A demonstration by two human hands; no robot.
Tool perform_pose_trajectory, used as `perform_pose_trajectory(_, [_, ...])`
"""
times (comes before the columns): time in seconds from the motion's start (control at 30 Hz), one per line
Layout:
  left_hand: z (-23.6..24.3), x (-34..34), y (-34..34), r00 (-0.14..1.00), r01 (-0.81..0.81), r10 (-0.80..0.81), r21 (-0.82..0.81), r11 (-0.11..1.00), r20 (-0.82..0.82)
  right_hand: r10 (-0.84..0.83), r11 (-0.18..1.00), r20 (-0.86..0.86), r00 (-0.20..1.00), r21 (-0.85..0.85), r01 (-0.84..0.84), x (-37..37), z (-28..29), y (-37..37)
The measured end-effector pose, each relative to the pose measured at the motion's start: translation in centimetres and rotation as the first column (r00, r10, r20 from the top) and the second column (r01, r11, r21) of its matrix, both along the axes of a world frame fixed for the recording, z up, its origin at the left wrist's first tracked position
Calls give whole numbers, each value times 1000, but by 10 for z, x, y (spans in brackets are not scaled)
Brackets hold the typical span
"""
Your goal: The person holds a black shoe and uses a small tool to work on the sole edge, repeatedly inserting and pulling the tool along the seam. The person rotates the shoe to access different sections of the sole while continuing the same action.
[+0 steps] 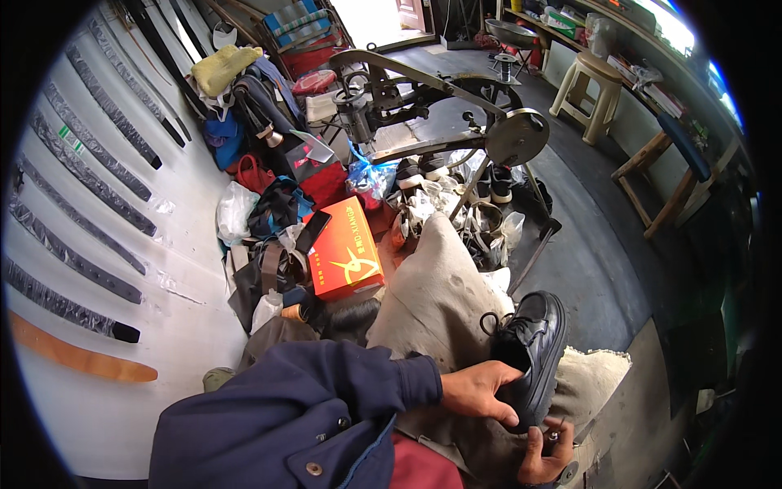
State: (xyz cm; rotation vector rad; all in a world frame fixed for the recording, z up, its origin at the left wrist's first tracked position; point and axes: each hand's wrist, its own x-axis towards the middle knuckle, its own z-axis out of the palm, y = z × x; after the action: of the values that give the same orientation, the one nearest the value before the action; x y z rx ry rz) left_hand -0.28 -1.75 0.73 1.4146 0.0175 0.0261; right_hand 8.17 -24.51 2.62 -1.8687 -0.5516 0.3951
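A: Where is the black lace-up shoe [538, 354]?
B: Just beyond the hands, toe pointing away from them, sole turned toward the right. A loop of lace sticks out on its left side.
A: How does the left hand [482, 391] stand?
B: Closed around the heel end, its thumb toward the right hand.
A: And the right hand [547, 456]?
B: Just below the heel, fingers curled in and thumb up. I cannot tell whether it pinches something thin.
A: What lies under them?
B: A beige cloth [432, 293], spread over the lap and reaching out on both sides of the shoe.
A: Farther off?
B: Ahead of the left hand, to its left, an orange box [350, 253] with a dark phone [314, 232] on it. Well beyond both hands stands a metal machine [440, 81]; far ahead to their right, a cream stool [599, 67].
A: Left of the hands?
B: Wrapped dark straps [94, 175] against a white panel [191, 350].
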Motion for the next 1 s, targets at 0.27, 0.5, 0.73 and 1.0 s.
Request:
perform_pose_trajectory(0.27, [-3,3,3,954,-156,54,-335,929,-294,-292,949,141,946,-77,305,61,-75,-75])
perform_pose_trajectory(0.5, [6,4,6,934,-164,40,-327,931,-354,-208,924,274,939,-259,280,24,-39,-78])
perform_pose_trajectory(0.73, [13,12,8,921,-160,17,-339,927,-388,223,974,-26,975,-42,-224,-16,36,-4])
perform_pose_trajectory(1.0, [7,11,8,920,-164,7,-370,915,-391,226,973,-36,973,-45,-228,-14,33,2])
